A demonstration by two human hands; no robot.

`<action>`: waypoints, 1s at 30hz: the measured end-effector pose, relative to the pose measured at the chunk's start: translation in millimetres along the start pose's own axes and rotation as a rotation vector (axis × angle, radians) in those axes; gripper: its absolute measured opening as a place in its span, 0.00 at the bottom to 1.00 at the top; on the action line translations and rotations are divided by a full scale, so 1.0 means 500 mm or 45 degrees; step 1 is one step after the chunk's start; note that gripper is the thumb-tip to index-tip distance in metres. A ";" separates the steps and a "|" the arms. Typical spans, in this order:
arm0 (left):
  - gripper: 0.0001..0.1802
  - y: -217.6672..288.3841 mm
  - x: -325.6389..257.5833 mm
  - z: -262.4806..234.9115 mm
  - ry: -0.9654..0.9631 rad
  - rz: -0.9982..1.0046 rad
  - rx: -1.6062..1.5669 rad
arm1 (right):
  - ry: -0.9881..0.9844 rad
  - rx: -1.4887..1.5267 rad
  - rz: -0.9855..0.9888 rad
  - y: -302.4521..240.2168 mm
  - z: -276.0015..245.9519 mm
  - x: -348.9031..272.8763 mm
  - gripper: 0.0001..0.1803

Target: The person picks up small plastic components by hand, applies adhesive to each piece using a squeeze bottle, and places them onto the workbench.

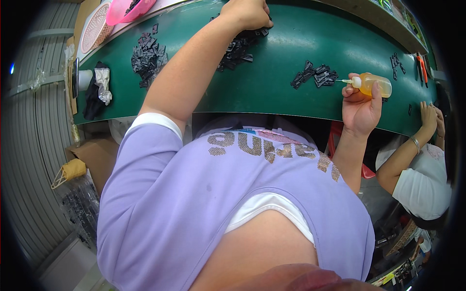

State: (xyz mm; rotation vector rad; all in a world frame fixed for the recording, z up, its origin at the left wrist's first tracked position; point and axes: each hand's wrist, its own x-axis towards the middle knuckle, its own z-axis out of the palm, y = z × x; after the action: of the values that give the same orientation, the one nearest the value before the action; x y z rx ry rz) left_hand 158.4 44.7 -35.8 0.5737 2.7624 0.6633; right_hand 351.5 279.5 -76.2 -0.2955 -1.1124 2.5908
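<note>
Green table [291,41], ribbed wall [31,145]; right grip [361,112] wraps a needle-tip bottle [373,79], left grip [246,13] at black plastic parts [237,54], can't tell how closed

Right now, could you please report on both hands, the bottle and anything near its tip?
Right hand gripping amber bottle, needle pointing left. Left hand at middle black pile, grip unclear. Loose black pieces close by needle tip.
</note>
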 end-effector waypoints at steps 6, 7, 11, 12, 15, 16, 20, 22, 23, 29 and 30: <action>0.12 0.021 -0.033 -0.009 0.193 0.015 0.098 | 0.045 -0.013 -0.001 0.005 -0.003 -0.004 0.15; 0.12 0.017 -0.026 -0.010 0.191 0.016 0.092 | 0.047 -0.019 -0.001 0.006 -0.002 -0.003 0.15; 0.12 0.017 -0.022 -0.017 0.066 -0.013 -0.007 | -0.013 0.007 -0.026 0.007 0.000 -0.005 0.15; 0.10 0.027 -0.036 -0.015 0.116 0.055 -0.060 | -0.046 0.026 -0.046 0.009 -0.002 -0.005 0.14; 0.08 0.055 -0.092 0.008 0.027 0.020 -0.760 | -0.095 -0.069 -0.214 0.016 -0.003 -0.008 0.14; 0.09 0.049 -0.110 0.030 -0.068 0.085 -0.880 | -0.155 -0.092 -0.277 0.021 -0.002 -0.009 0.15; 0.13 0.060 -0.166 0.094 -0.433 0.022 -1.196 | -0.190 -0.383 -0.485 0.037 0.036 -0.024 0.16; 0.12 0.052 -0.171 0.120 -0.505 -0.039 -1.297 | -0.218 -0.507 -0.589 0.049 0.047 -0.030 0.16; 0.12 0.045 -0.172 0.131 -0.514 -0.044 -1.342 | -0.256 -0.627 -0.698 0.056 0.053 -0.033 0.16; 0.14 0.032 -0.168 0.133 -0.603 -0.061 -1.384 | -0.282 -0.635 -0.703 0.082 0.063 -0.030 0.10; 0.13 0.031 -0.169 0.132 -0.604 -0.076 -1.387 | -0.269 -0.615 -0.685 0.087 0.064 -0.028 0.09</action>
State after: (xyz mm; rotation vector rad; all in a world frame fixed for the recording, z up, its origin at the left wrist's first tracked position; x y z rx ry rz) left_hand 259.8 46.8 -73.9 0.3124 1.6180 1.5708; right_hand 346.2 224.7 -85.3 0.1667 -1.6247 1.8942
